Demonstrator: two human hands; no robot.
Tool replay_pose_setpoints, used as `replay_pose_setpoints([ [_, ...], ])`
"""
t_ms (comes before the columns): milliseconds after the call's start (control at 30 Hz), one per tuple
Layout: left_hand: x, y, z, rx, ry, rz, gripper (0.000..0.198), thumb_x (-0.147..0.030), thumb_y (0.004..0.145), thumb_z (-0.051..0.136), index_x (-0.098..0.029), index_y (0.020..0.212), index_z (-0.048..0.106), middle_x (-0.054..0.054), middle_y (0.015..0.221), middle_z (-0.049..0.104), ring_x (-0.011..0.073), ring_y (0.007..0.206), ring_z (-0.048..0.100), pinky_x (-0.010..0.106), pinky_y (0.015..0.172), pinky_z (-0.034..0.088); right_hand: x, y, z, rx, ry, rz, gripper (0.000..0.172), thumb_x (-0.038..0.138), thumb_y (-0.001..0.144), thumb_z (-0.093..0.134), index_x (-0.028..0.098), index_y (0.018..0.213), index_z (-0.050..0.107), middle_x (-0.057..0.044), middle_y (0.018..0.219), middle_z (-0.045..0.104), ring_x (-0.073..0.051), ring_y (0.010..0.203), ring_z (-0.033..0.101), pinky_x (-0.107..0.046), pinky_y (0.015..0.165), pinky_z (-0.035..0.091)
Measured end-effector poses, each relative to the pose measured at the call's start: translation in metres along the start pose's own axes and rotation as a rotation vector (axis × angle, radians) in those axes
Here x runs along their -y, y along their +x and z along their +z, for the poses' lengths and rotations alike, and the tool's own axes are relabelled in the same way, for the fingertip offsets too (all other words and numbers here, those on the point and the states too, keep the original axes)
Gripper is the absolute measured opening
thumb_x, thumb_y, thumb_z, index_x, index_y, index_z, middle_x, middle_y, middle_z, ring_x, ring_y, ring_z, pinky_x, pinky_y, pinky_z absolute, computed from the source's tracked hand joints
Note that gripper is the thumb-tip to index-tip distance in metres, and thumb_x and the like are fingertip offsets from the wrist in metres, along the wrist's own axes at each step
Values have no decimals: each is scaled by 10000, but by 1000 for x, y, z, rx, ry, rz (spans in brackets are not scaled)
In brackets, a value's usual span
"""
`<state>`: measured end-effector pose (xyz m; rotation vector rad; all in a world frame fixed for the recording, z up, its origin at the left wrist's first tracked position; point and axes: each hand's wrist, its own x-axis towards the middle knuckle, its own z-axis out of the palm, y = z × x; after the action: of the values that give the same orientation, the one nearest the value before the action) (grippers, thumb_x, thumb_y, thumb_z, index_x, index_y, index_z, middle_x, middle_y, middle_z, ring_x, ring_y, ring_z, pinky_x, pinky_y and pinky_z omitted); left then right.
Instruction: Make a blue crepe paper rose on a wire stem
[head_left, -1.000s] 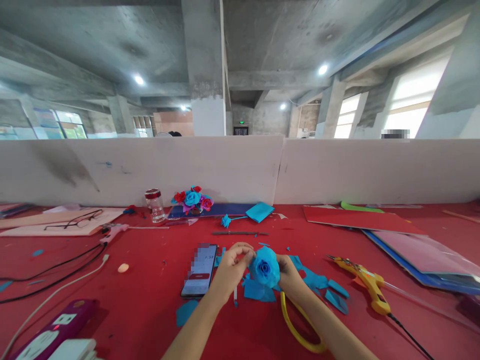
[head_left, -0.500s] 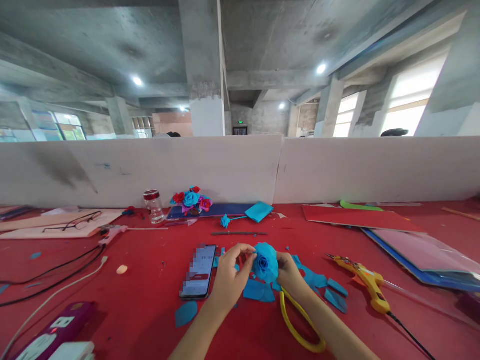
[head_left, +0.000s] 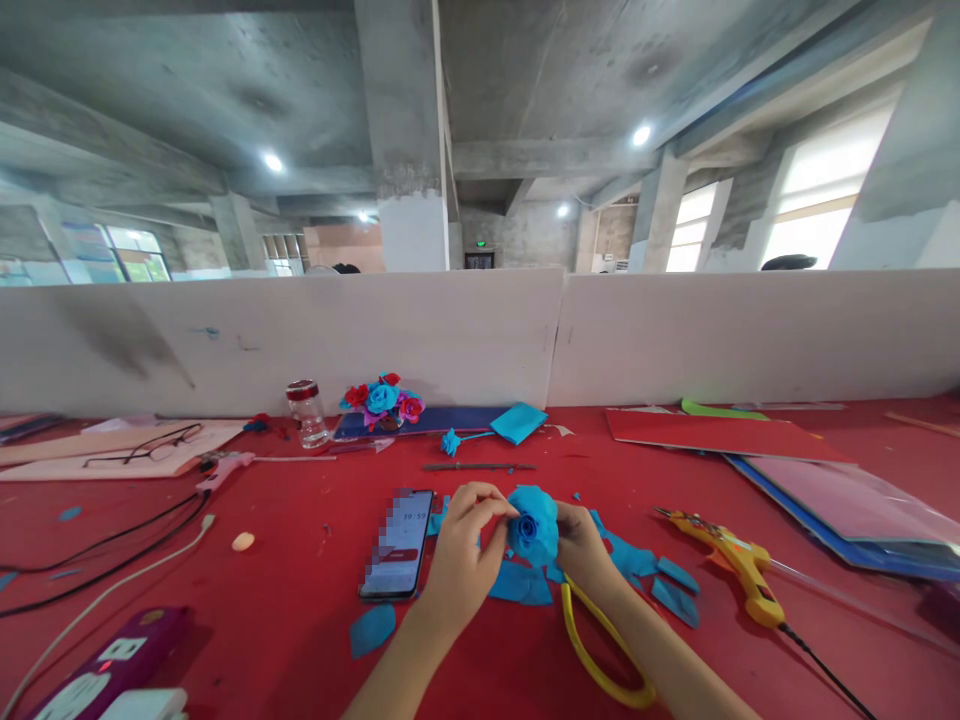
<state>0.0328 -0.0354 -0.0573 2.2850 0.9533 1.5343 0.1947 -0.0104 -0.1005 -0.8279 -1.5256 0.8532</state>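
A blue paper flower (head_left: pixel 534 528) with a tightly rolled centre is held up between my two hands, its face toward me. My left hand (head_left: pixel 474 535) pinches an outer petal at the flower's left edge with thumb and fingers. Behind and right of the bloom, my right hand (head_left: pixel 581 545) is closed on the flower; its fingertips are partly hidden. Blue paper pieces (head_left: pixel 521 583) lie on the red table below. Yellow-handled scissors (head_left: pixel 600 650) rest under my right wrist, their blades out of sight.
Left of my hands lies a phone (head_left: pixel 397 545). A yellow glue gun (head_left: pixel 731 565) with a cord is at the right. Farther back are a flower arrangement (head_left: pixel 382 398), a glass jar (head_left: pixel 306 415), a small blue flower (head_left: pixel 450 442) and a thin stick (head_left: pixel 480 467). A purple power strip (head_left: pixel 112 665) sits front left.
The flower has shifted very slightly to the right in my hands. My left fingers have moved a little along the petal's edge; my right hand keeps its hold.
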Motion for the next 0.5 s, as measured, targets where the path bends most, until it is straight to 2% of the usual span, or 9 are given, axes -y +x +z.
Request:
replay_pose_setpoints([
  [133,-1,-1,0,-90,34,-12,172,-133,807,435,-191,900,568,60,906,516,167,866,523,303,765,442,-4,0,-3,-143,-55,-6,104,108,558,505,165,485,550,29,473,523,-119,494,460,-233,492,426],
  [233,-5,-5,-2,-140,71,56,154,-149,803,466,-190,927,547,62,905,527,164,852,526,293,743,446,-3,-1,-5,-207,-78,-7,100,100,571,487,163,509,534,30,496,509,-107,497,437,-219,484,410],
  [400,-6,-12,-3,29,343,357,312,-114,797,495,-212,1093,510,49,903,596,150,823,543,306,772,419,-2,-3,-7,-245,-100,-45,42,121,601,543,156,579,537,37,554,496,-96,532,421,-210,516,390],
  [500,-4,-15,0,36,471,444,364,-113,800,494,-206,1152,483,49,943,617,155,854,551,317,802,404,1,-3,-6,-242,-104,-71,61,127,602,572,159,574,528,44,549,479,-94,529,411,-209,512,381],
])
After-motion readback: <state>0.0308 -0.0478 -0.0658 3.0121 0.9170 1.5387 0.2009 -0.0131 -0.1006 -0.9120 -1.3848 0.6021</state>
